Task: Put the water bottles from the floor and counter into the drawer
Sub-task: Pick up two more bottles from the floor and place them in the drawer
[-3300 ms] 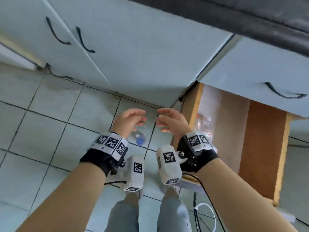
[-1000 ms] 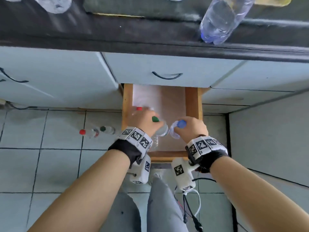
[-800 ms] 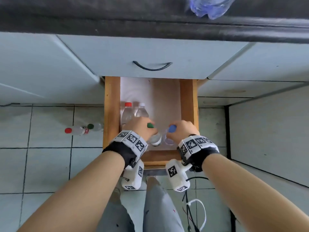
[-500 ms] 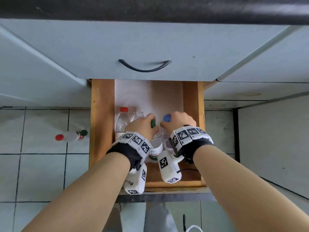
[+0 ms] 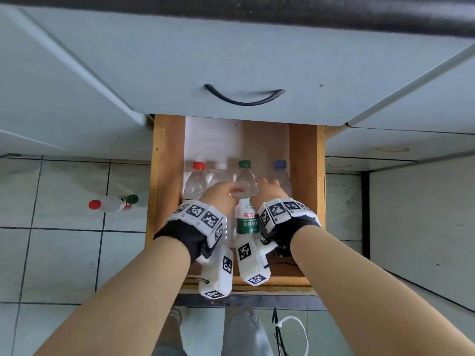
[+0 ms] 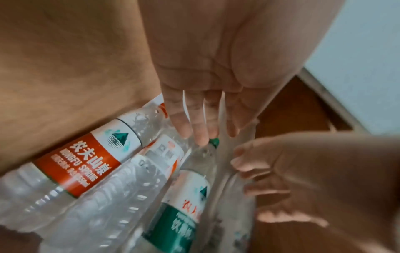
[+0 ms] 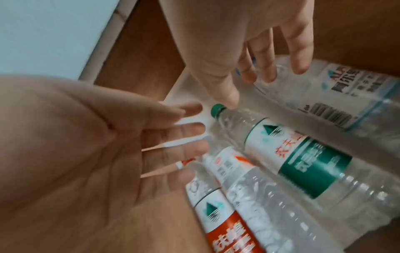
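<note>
Nearest, both hands hover low over the open wooden drawer with fingers straight and spread, grasping nothing. The left hand and right hand flank the green-capped bottle, which lies flat between them, long axis running front to back, cap pointing toward the drawer's far end. The blue-capped bottle lies just right of it, parallel, cap also pointing away. Half a second earlier each hand gripped one of these two bottles near its cap; now both are let go and rest on the drawer bottom. Left of them lie the red-capped bottle and a clear-capped bottle, aligned likewise. Farther left, two bottles on the floor lie crosswise.
</note>
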